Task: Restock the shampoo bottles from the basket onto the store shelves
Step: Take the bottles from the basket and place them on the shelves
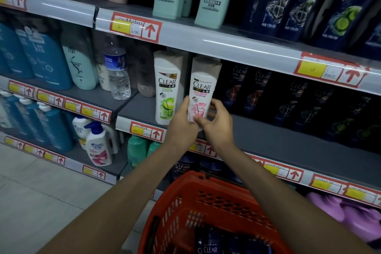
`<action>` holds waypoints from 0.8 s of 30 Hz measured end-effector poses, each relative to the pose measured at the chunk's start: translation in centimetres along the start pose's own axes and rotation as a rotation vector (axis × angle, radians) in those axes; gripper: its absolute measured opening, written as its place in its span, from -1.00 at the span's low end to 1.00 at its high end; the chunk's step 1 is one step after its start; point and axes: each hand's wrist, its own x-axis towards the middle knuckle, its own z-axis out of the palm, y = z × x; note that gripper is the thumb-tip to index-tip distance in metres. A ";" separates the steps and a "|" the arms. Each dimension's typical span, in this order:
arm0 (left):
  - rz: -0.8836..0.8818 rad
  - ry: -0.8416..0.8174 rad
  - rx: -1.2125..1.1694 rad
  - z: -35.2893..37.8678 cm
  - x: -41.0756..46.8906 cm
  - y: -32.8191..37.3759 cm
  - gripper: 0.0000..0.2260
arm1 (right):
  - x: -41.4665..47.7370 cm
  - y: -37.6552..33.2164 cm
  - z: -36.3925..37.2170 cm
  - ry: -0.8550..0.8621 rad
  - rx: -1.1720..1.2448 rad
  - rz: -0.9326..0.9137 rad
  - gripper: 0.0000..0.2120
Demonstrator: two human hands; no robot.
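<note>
- Left hand [181, 123] — curled round lower left of pink-label bottle [203, 88].
- Right hand [216, 128] — gripping its base from the right.
- Bottle upright at middle shelf [268, 130], just beside green-label bottle [167, 88]; red basket [195, 192] below.

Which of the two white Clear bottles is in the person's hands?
The pink-label bottle, on the right: the left hand and right hand grip its lower end. The green-label bottle beside it simply stands on the shelf.

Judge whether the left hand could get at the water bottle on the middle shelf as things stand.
Probably yes, once freed: the left hand grips the pink bottle, but the water bottle stands unblocked near the front of its shelf.
</note>
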 end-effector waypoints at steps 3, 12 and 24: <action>0.013 -0.031 0.011 -0.2 0.0 0.0 -0.42 | 0.1 -0.1 -0.1 -0.003 -0.014 0.017 -0.41; -0.041 -0.058 0.251 -1.6 -2.1 1.5 -0.52 | -2.1 -1.5 -4.3 -0.146 -0.259 0.064 -0.28; 0.051 -0.308 0.607 2.4 -11.1 3.2 -0.36 | -12.2 -2.1 -18.1 -0.406 -0.566 0.101 -0.21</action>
